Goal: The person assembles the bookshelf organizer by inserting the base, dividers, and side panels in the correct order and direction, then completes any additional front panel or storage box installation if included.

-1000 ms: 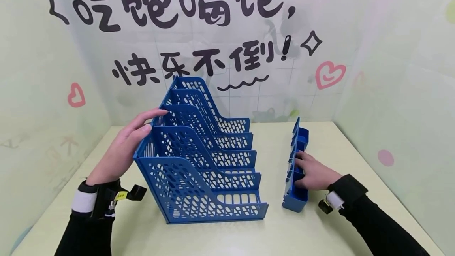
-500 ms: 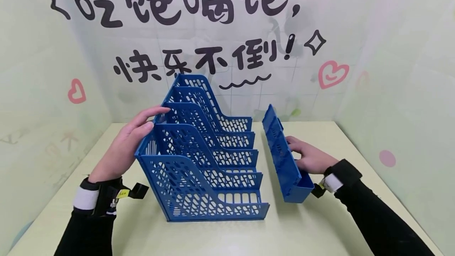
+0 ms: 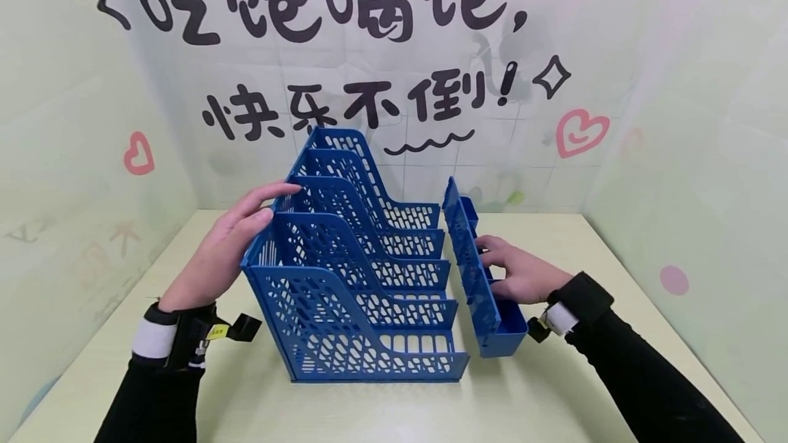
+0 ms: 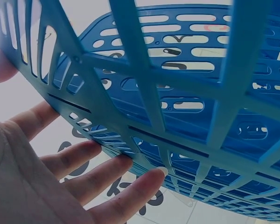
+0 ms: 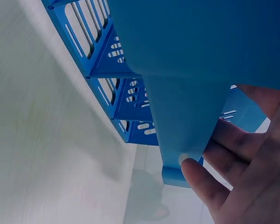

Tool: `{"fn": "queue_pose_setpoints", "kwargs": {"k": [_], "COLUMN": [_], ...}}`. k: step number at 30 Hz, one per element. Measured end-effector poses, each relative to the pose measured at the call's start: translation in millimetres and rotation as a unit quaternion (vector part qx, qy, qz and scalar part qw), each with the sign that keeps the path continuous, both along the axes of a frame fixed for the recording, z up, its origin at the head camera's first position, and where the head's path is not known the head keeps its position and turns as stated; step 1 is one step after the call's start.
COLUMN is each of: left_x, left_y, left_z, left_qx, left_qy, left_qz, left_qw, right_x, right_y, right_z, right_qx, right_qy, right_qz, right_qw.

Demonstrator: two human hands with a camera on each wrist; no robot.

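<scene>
A blue perforated file rack [image 3: 357, 286] with several stepped dividers stands upright mid-table. My left hand [image 3: 237, 238] lies flat against its tall back wall, fingers straight; the left wrist view shows those fingers [image 4: 102, 179] touching the lattice [image 4: 177, 93]. My right hand [image 3: 514, 271] grips a long blue compartment strip [image 3: 477, 272], fingers curled into its pockets. The strip is tilted, its flat face turned toward the rack's low right end, a narrow gap apart. In the right wrist view, the fingers [image 5: 224, 154] wrap under the strip [image 5: 200, 56], with the rack [image 5: 107, 65] just beyond.
The pale table [image 3: 554, 388] is boxed in by light green walls on the left, back [image 3: 394, 87] and right. Black lettering and pink hearts decorate the back wall. Bare tabletop lies in front of the rack and on its right.
My right hand lifted the blue strip from where it stood on the table, tipped it over and carried it left, close to the rack's right end. The left hand stayed on the rack.
</scene>
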State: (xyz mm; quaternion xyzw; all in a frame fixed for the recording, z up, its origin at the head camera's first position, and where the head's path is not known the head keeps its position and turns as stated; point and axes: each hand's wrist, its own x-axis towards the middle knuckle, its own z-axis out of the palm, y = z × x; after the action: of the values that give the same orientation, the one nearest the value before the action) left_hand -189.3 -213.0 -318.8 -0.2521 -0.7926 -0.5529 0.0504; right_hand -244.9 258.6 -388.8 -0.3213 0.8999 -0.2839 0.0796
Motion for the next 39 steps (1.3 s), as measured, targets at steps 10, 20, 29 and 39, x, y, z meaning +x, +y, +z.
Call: {"fn": "queue_pose_setpoints", "kwargs": {"k": [10, 20, 29, 39], "left_x": [-0.3, 0.0, 0.3, 0.8], "left_y": [-0.2, -0.7, -0.7, -0.5], "left_z": [-0.1, -0.7, -1.0, -0.2], "left_qx": [0.007, 0.007, 0.000, -0.002], "left_qy": [-0.004, -0.007, 0.005, 0.001], "left_qz": [-0.008, -0.007, -0.004, -0.002], "left_qw": [0.9999, 0.9999, 1.0000, 1.0000], "right_x": [-1.4, 0.5, 0.7, 0.0], "right_y": [-6.6, -12.5, -14.1, -14.9], "right_z": [-0.9, 1.6, 5.3, 8.0], "right_qx": [0.007, 0.030, 0.040, 0.037], "right_qy": [-0.001, -0.017, -0.025, -0.017], "right_qz": [0.005, -0.003, -0.006, 0.002], "right_qw": [1.000, 0.999, 0.999, 0.999]}}
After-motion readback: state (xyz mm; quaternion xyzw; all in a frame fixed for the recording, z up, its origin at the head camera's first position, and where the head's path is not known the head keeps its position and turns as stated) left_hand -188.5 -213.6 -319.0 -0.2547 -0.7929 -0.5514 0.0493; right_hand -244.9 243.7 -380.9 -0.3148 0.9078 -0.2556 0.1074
